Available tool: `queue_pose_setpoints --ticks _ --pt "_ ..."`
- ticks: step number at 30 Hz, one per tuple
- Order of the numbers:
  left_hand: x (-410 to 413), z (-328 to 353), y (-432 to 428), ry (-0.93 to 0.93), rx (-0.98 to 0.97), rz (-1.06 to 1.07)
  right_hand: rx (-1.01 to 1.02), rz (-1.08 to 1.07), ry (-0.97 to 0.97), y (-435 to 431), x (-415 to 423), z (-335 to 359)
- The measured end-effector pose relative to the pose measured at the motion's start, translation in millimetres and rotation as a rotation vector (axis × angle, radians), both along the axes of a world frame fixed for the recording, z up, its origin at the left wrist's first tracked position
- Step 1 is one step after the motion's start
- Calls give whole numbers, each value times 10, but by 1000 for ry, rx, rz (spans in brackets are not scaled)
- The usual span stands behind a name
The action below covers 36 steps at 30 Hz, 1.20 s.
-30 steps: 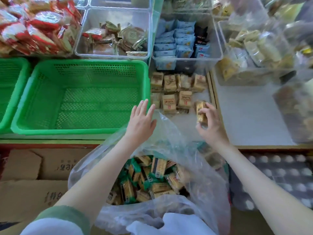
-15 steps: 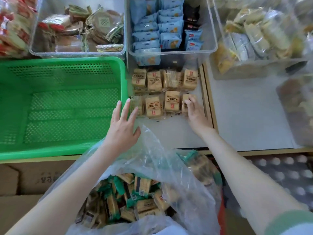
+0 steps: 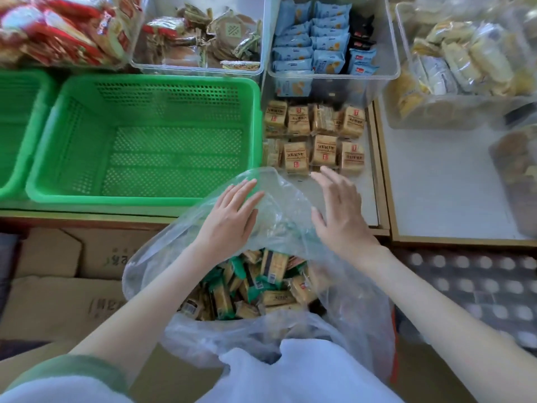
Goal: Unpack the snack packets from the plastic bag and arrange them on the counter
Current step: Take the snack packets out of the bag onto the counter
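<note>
A clear plastic bag [image 3: 357, 309] stands open in front of me, holding several tan and green snack packets [image 3: 261, 283]. Two rows of tan snack packets [image 3: 324, 149] lie on the white counter [image 3: 369, 199] beyond the bag. My left hand [image 3: 229, 216] rests flat on the bag's raised far rim, fingers straight. My right hand [image 3: 340, 210] hovers over the bag's right rim, just short of the front row of packets, fingers straight and holding nothing.
An empty green basket [image 3: 145, 196] sits left of the packets, with another green basket [image 3: 17, 129] beside it. Clear bins of blue packets [image 3: 319, 48], brown snacks [image 3: 203, 33] and yellow snacks [image 3: 465, 68] line the back. Cardboard boxes [image 3: 58, 303] lie below the counter.
My right hand set a tan packet at the right end of the front row, let go and drew back to the bag. My left hand moved slightly nearer, staying on the rim.
</note>
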<state>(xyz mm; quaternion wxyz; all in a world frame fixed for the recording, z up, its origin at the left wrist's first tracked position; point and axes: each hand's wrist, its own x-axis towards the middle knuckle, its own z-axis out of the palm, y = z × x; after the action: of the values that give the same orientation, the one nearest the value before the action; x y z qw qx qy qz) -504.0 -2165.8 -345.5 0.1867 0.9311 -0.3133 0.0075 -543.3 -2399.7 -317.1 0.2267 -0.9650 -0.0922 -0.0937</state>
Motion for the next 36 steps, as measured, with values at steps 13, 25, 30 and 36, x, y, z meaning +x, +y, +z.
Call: queue_pose_setpoints --ticks 13,25,30,36 --pt "-1555 -415 1558 103 428 202 -158 617 110 1717 -1032 -625" --pt "-1741 -455 1868 226 367 232 -407 877 48 2246 -879 -891" --pt "-1615 -344 1840 158 215 186 -314 950 -81 2007 -815 -674" --pt "-1119 18 1472 51 -203 224 195 434 254 1487 -655 -30"
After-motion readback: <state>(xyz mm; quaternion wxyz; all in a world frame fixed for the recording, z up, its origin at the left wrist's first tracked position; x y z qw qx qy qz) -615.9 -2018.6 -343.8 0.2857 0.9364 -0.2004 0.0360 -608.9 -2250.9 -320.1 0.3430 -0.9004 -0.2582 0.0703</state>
